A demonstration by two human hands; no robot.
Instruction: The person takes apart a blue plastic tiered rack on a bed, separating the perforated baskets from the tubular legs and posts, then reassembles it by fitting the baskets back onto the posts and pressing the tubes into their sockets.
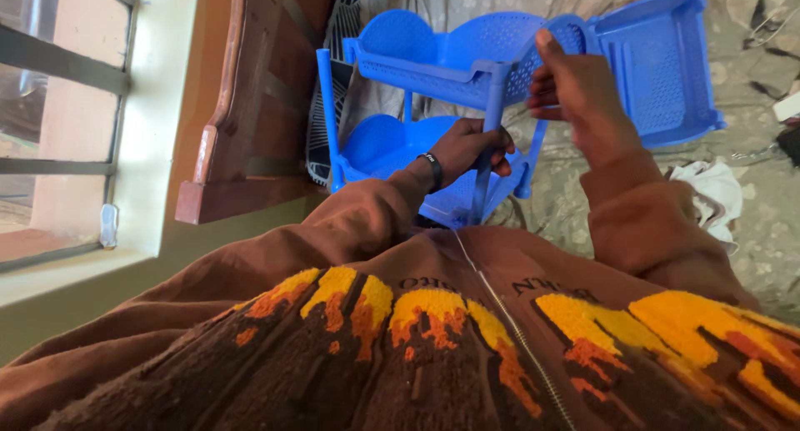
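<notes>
The left hand (471, 148) wraps its fingers around a blue rack post (489, 139) at centre, while at one o'clock the right hand (575, 89) pinches the blue plastic rack (433, 56)'s upper tray edge.

The blue plastic rack (433, 89) stands tilted on the patterned floor, with two perforated shelves joined by slim blue posts. Its upper shelf (442, 52) has a scalloped back edge and low pierced walls; the lower shelf (383, 144) sits beneath it, partly hidden. One post (490, 114) at the near corner runs down from the upper shelf to the lower one. A separate blue tray (658, 60), also perforated, lies tipped on its side just beside the rack, seemingly touching it at the top.
</notes>
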